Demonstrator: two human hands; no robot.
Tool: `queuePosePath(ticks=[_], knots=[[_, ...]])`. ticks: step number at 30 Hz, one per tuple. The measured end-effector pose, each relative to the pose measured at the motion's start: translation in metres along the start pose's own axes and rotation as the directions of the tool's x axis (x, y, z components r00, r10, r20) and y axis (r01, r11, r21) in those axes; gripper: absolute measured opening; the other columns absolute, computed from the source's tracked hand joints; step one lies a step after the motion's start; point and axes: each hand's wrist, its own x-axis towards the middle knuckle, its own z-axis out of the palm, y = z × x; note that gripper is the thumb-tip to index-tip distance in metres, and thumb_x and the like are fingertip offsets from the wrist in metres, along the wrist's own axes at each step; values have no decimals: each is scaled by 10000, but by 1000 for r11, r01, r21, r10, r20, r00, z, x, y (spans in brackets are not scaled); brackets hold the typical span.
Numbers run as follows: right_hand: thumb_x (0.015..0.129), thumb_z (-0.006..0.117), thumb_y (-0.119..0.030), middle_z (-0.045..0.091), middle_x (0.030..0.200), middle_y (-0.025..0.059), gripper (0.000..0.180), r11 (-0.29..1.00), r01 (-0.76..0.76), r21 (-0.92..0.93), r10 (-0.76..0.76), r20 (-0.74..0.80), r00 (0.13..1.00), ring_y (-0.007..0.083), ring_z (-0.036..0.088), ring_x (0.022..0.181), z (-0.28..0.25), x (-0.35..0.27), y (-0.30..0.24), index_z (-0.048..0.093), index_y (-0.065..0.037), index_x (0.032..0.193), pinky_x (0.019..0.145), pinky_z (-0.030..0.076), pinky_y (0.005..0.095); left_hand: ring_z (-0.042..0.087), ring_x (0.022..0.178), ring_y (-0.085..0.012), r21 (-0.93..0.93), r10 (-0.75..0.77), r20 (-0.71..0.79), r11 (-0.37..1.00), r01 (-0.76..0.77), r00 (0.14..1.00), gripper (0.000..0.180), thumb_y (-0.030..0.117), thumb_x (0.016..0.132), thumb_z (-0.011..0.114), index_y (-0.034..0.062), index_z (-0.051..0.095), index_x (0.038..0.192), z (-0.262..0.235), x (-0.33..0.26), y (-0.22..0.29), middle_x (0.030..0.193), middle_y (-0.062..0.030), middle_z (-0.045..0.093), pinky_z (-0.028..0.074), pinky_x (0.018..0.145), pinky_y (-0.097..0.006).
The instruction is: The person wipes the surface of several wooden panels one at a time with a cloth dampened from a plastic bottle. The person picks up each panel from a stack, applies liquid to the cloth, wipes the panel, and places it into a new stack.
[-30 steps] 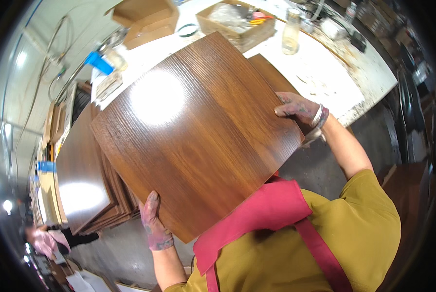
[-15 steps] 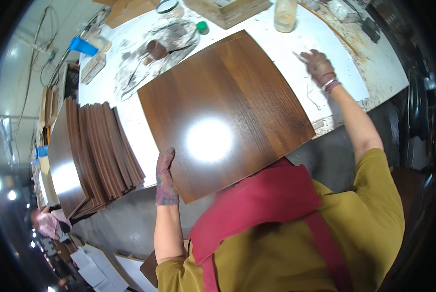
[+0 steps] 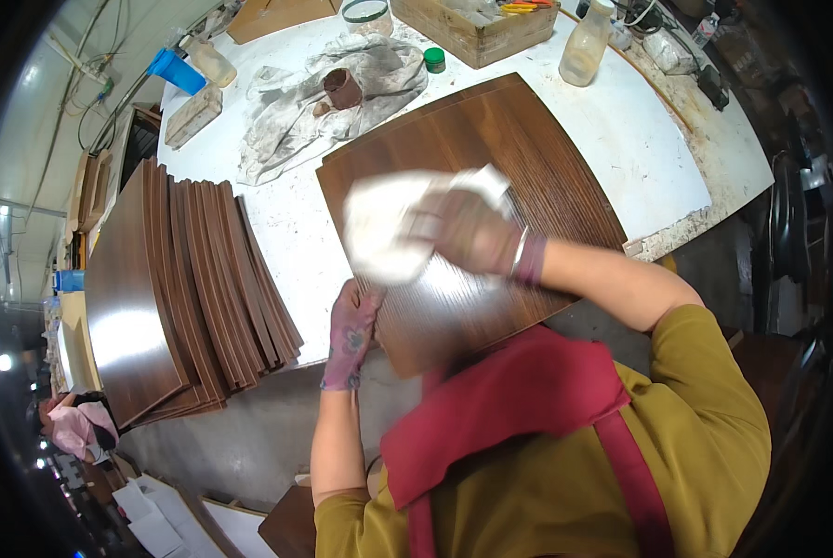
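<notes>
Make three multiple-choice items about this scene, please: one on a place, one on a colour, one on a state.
1. Where does the stack of wooden panels lie?
A. to the left of the panel in hand
B. on the floor
C. inside the wooden box

2. What colour is the small cap on the white table?
A. red
B. green
C. yellow

3. What is the right hand doing?
A. hanging free
B. holding a bottle
C. pressing a white cloth on the brown wooden panel

Answers: 1 A, the stack is fanned out at the table's left end. 2 B, the cap beside the wooden box is green. 3 C, the cloth is under this hand, while the left hand grips the panel's near edge.
</notes>
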Motion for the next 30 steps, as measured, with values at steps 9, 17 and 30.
queuePosePath(ticks=[9,17,30], knots=[[785,596,-131,627,969,77,169,997,-72,34,73,-39,997,267,592,852,23,65,9,632,-134,951,760,486,425,556,700,-91,-96,-99,84,990,107,992,334,282,918,610,-4,550,1080,-9,1,-14,875,-43,608,450,589,-243],[903,554,-325,639,979,152,318,796,-442,-414,600,443,666,251,629,927,3,107,60,625,-88,1103,785,521,345,485,733,-111,-380,9,-147,923,-65,989,240,224,921,587,-4,535,975,19,0,-20,827,-37,550,420,645,-274],[852,557,-128,607,1089,98,294,549,-553,-627,756,90,648,304,608,962,-51,-26,134,656,-245,1104,795,525,407,483,707,-111,-396,-3,-182,916,-70,983,195,203,933,582,16,543,975,21,3,-37,811,-20,544,412,631,-272]])
